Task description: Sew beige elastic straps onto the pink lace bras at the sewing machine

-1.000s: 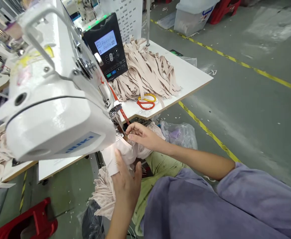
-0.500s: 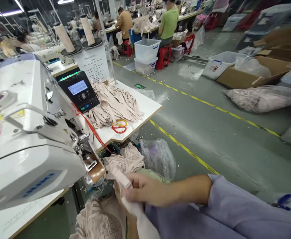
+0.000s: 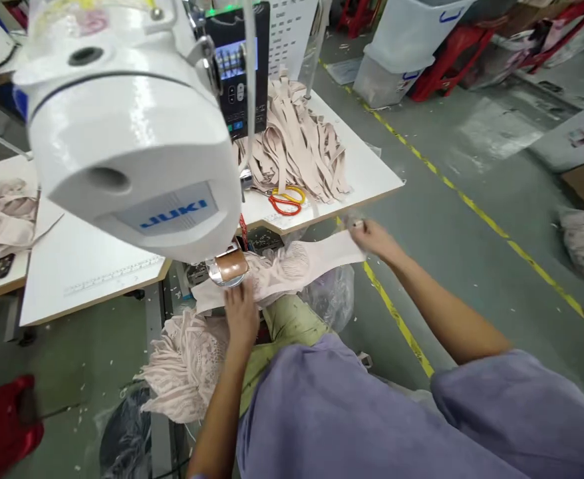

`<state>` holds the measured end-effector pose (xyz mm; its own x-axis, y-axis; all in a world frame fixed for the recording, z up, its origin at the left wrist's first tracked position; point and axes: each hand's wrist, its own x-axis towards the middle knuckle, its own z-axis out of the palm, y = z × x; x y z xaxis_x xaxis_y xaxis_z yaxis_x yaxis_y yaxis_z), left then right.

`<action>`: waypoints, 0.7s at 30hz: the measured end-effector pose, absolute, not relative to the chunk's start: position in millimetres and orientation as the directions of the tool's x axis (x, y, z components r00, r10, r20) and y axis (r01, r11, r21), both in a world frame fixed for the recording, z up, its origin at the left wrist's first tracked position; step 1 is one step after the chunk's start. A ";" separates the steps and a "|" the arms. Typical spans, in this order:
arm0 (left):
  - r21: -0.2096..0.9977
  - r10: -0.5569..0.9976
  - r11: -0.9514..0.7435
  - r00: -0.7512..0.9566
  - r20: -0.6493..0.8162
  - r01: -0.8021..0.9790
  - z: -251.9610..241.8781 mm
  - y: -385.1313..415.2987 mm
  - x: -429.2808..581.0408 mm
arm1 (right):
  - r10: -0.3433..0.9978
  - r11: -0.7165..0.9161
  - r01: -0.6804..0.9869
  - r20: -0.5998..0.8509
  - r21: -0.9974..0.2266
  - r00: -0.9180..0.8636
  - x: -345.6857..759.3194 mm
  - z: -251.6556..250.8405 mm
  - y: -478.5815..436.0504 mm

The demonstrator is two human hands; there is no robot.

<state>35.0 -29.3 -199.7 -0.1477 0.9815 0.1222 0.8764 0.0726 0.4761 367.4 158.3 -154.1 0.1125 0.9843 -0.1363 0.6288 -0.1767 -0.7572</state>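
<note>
A beige bra (image 3: pixel 292 263) is stretched sideways under the head of a white sewing machine (image 3: pixel 137 146). My right hand (image 3: pixel 372 238) pinches the far end of its band, out past the table's front edge. At the machine's brown-covered lower end, my left hand (image 3: pixel 242 313) grips the near edge of the bra, its fingertips partly hidden by fabric and machine. More beige lace bras (image 3: pixel 187 366) hang in a bundle to the left of my left forearm.
Beige fabric strips (image 3: pixel 302 143) lie heaped on the white tabletop (image 3: pixel 366 169), with red-and-yellow-handled scissors (image 3: pixel 287 199) in front. A control panel (image 3: pixel 237 80) stands behind the machine head. A red stool (image 3: pixel 5 426) is at lower left; plastic bins (image 3: pixel 396 60) stand beyond the table.
My view has swung down and left, closer over the machine. My right hand has moved outward with the band, pulling it out flat. My left hand now shows at the machine head.
</note>
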 end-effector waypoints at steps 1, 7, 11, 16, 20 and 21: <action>0.482 0.985 0.069 -0.135 0.104 0.874 -203.3 -32.5 45.7 | 0.988 -0.156 0.655 -0.127 -0.740 0.092 356.8 -164.2 155.3; 0.459 0.894 0.395 -0.448 0.007 0.796 -201.5 -119.9 -7.0 | 0.854 0.354 0.618 -0.027 -0.702 -0.520 252.5 -193.5 98.8; 0.266 0.526 0.823 -0.850 -0.022 0.503 -184.2 -220.6 -69.5 | 0.683 0.456 0.409 0.015 -0.790 -0.730 196.7 -178.1 58.2; 0.200 0.382 0.918 -0.900 -0.209 0.343 -187.8 -271.0 -74.6 | 0.311 0.433 0.183 -0.045 -0.883 -0.949 145.4 -161.0 20.4; 0.284 0.484 0.861 -0.850 -0.209 0.421 -163.4 -253.4 -39.0 | 0.164 0.514 0.031 0.063 -0.857 -0.984 113.8 -154.6 -6.2; 0.338 0.547 0.819 -0.807 -0.221 0.462 -151.6 -245.0 -30.4 | 0.108 0.551 -0.015 0.089 -0.834 -0.990 109.6 -152.1 -8.7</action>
<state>-30.4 -245.0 -151.6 -0.8073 0.5470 -0.2214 0.4625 0.8195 0.3385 109.6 -8.7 -152.1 -0.9901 0.1081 0.0894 -0.0151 0.5511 -0.8343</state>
